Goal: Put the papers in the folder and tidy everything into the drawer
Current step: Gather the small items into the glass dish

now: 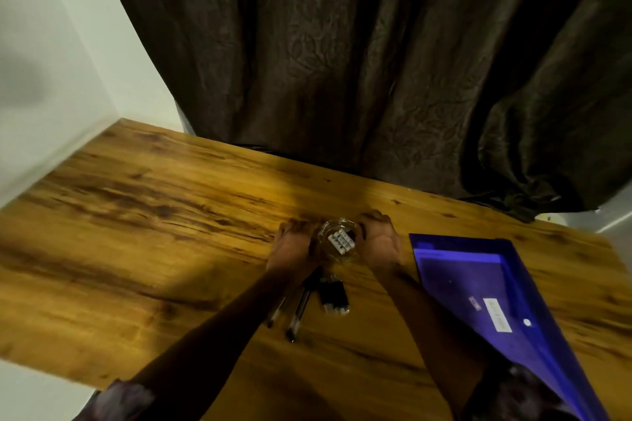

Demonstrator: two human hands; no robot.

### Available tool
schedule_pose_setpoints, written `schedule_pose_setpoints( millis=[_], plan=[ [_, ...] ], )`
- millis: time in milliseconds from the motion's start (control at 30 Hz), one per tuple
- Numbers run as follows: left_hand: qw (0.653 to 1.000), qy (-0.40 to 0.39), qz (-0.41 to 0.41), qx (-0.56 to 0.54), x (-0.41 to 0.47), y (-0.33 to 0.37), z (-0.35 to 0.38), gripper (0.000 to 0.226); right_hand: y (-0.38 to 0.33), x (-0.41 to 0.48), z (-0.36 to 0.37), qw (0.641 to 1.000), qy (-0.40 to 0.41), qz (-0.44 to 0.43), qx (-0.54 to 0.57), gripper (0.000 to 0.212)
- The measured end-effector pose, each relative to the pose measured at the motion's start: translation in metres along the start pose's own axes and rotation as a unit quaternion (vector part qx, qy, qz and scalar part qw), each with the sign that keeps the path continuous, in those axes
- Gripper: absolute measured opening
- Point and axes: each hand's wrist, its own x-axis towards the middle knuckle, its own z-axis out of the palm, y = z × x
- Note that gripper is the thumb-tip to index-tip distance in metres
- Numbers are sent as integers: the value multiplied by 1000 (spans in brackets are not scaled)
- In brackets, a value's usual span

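Observation:
A small clear glass dish [337,255] with several white dice-like blocks [341,240] inside stands in the middle of the wooden table [143,215]. My left hand [294,246] cups its left side and my right hand [378,240] cups its right side, both touching the glass. Just in front of the dish lie two dark pens [298,309] and a small black object [333,297], partly under my left forearm. A blue plastic folder [478,277] with a white label lies flat at the right, with paper showing through it.
A dark brown curtain [359,61] hangs behind the table's far edge. A white wall [51,61] closes the left side. Broad bare wood lies left of the hands. No drawer is in view.

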Motion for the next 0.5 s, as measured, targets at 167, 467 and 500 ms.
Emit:
schedule_pose_setpoints(
  millis=[167, 467, 500],
  plan=[
    [999, -5, 42, 32, 8, -6, 5, 70, 4, -7, 12, 995, -1, 55, 79, 34],
    [997, -30, 51, 43, 20, -10, 12, 62, 20, -18, 10, 982, 46, 99, 155, 21],
    [997, -35, 53, 40, 20, -8, 12, 60, 21, -21, 9, 981, 47, 104, 156, 20]
  ],
)
